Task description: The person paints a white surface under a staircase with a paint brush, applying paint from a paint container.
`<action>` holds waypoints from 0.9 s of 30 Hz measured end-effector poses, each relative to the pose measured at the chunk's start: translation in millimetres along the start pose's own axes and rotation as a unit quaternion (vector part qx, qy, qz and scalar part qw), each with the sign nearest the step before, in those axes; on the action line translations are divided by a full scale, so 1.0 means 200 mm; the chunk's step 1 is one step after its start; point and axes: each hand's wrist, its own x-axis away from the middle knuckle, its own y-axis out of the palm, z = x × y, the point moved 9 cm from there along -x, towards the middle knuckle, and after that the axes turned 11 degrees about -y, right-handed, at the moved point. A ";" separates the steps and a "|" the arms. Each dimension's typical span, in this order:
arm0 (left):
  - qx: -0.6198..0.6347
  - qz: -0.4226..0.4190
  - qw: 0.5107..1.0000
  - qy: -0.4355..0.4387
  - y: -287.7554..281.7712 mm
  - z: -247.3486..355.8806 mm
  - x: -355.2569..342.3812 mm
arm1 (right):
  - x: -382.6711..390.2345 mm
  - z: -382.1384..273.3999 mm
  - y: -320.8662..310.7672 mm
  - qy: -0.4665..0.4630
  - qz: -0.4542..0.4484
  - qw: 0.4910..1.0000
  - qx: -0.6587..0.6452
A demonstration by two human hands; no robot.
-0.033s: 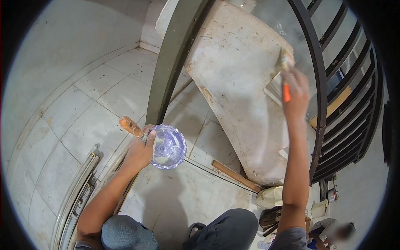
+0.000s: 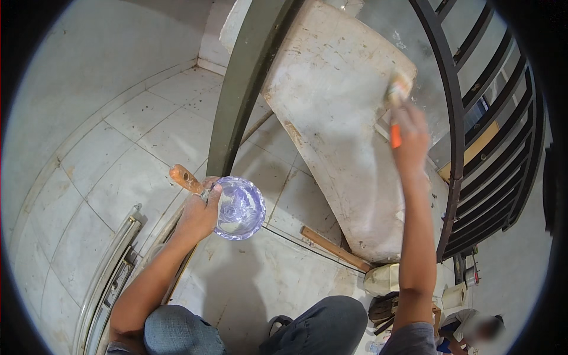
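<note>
My left hand (image 2: 200, 210) grips a round tub (image 2: 239, 214), purple with pale smears inside, together with a metal tool with a wooden handle (image 2: 184, 176). My right hand (image 2: 412, 142) is closed on an orange-handled tool (image 2: 396, 135); its pale, motion-blurred head (image 2: 400, 89) is over the upper right part of a large, stained whitish board (image 2: 325, 89), which slants beside a dark olive post (image 2: 242, 89).
Curved dark railings (image 2: 497, 148) stand at right. Metal tubes (image 2: 112, 278) lie lower left on the tiled floor (image 2: 83, 207). A wooden batten (image 2: 331, 247) lies below the board. A pale bag (image 2: 381, 278) and a crouching person (image 2: 467, 325) are at lower right.
My right hand and the orange-handled tool have shifted slightly left, with the tool's head lower on the board. My left hand, tub and wooden-handled tool look the same.
</note>
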 end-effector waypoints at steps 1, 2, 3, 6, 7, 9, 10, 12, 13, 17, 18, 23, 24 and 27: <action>-0.031 -0.003 0.999 -0.037 0.02 -0.04 -0.02 | 0.08 -0.04 0.10 -0.020 -0.022 1.000 -0.003; -0.064 -0.003 0.995 -0.077 0.01 -0.08 -0.02 | 0.14 -0.13 0.15 -0.035 -0.043 0.998 -0.016; -0.066 -0.004 0.995 -0.078 0.01 -0.07 -0.02 | 0.18 -0.20 0.18 -0.025 -0.056 0.994 -0.090; -0.045 -0.005 0.997 -0.068 0.00 -0.03 0.01 | 0.19 -0.21 0.14 0.005 -0.080 0.978 -0.191; -0.031 0.003 0.999 -0.038 0.00 0.00 0.02 | 0.18 -0.18 0.14 0.023 -0.090 0.971 -0.219; -0.022 0.012 1.000 -0.009 -0.01 0.01 0.03 | 0.12 0.07 0.12 0.129 -0.003 0.938 -0.321; -0.055 0.013 0.998 -0.030 -0.01 -0.05 0.00 | 0.05 0.16 0.10 0.159 -0.002 0.933 -0.324; -0.087 0.007 0.995 -0.047 0.00 -0.06 0.00 | 0.06 0.46 0.11 0.308 0.054 0.877 -0.365; -0.042 0.001 0.999 -0.023 0.00 -0.01 0.02 | 0.03 0.45 0.08 0.308 0.053 0.877 -0.366; -0.033 0.000 0.999 -0.016 -0.01 -0.01 0.01 | 0.00 0.33 -0.07 0.276 0.167 0.893 -0.315; -0.033 0.000 0.999 -0.015 0.00 -0.05 -0.01 | 0.01 0.30 -0.02 0.291 0.170 0.872 -0.356; -0.077 0.009 0.996 -0.052 0.01 -0.16 -0.04 | 0.18 0.32 0.03 0.328 0.123 0.902 -0.254; -0.077 0.010 0.995 -0.055 0.01 -0.13 -0.03 | 0.17 0.29 -0.09 0.252 0.178 0.926 -0.218; -0.028 -0.007 0.999 -0.014 0.01 -0.01 0.00 | 0.18 0.29 -0.11 0.310 0.188 0.882 -0.302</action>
